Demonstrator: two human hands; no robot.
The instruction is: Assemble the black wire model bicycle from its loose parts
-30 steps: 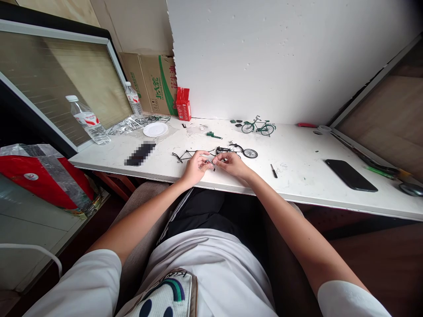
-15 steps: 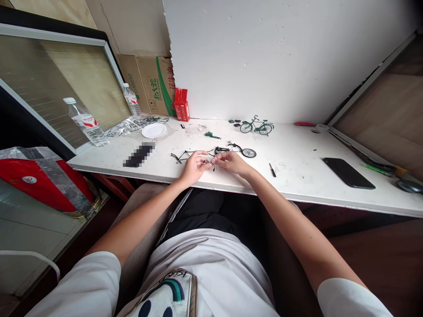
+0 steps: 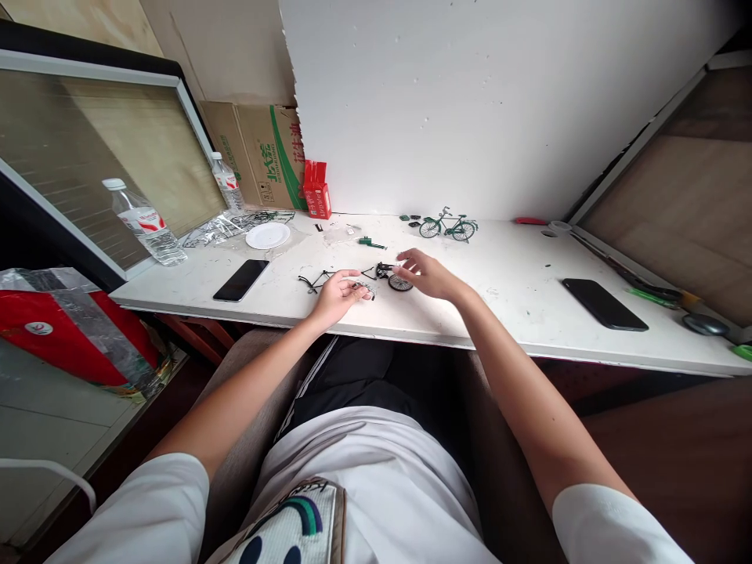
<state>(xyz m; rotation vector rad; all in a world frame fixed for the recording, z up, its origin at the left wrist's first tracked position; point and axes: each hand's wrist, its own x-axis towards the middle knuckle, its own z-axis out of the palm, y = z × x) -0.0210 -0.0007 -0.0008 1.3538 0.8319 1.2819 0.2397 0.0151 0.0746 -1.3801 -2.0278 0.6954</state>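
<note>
My left hand (image 3: pixel 337 299) is closed, pinching a small thin curved metal part (image 3: pixel 367 292) between thumb and fingertips just above the white table. My right hand (image 3: pixel 430 274) is raised to the right of it, its curled fingers at a small black spoked model bicycle wheel (image 3: pixel 401 283); the grip itself is partly hidden. Left of the wheel, a dark model bicycle part (image 3: pixel 383 270) shows near the fingertips. Behind my left hand lies a thin black model bicycle frame (image 3: pixel 317 280), partly covered by the fingers.
A finished-looking green model bicycle (image 3: pixel 448 225) stands at the back, with a green part (image 3: pixel 372 243) to its left. Phones (image 3: pixel 242 280) lie at left and right (image 3: pixel 605 303). A white plate (image 3: pixel 268 235), water bottles (image 3: pixel 146 223) and a red box (image 3: pixel 317 190) stand at back left.
My right hand has left the small part in my left hand and moved up and away to the right. The spoked wheel now lies farther left, by the right fingers. The view has shifted slightly.
</note>
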